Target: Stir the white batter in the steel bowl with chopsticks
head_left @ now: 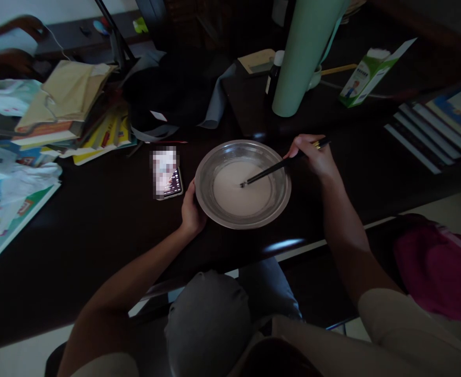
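A round metal bowl (243, 222) stands on the dark table with a pale, milky liquid (238, 199) in it. My left hand (193, 212) grips the bowl's left side, its fingers partly hidden beneath the rim. On the other side, my right hand (311, 154) is closed around a pair of black chopsticks (271, 169) with gold bands near the top. Their tips dip into the liquid near the middle of the bowl. To the left of the bowl lies a phone (171, 180) with its screen lit and partly blurred out.
Behind the bowl stand a tall green bottle (304, 57) and a small dark bottle (274, 78). A green-white carton (366, 76) and stacked books (430, 131) are at right. Books and papers (69, 104) and a black bag (171, 94) crowd the left and back.
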Available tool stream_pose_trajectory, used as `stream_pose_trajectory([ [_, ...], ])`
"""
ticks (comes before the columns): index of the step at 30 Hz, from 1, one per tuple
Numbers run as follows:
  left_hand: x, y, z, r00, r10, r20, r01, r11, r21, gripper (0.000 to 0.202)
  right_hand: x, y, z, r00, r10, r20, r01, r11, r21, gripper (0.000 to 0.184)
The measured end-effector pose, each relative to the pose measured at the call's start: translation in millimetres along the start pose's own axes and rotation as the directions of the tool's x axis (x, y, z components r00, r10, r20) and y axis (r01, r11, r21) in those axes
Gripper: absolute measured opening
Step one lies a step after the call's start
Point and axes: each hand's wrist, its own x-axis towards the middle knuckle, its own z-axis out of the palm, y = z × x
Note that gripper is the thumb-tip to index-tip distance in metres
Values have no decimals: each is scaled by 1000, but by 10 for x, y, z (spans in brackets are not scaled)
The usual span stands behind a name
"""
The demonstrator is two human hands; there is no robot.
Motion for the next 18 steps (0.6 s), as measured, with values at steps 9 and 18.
stream_pose_trajectory([
  [9,-5,2,5,1000,-11,9,11,1000,0,25,0,-26,25,1000,-21,20,21,1000,15,40],
  [18,-2,2,1,1000,-12,2,12,1000,5,26,-14,-20,62,989,-10,145,12,1000,-14,37],
])
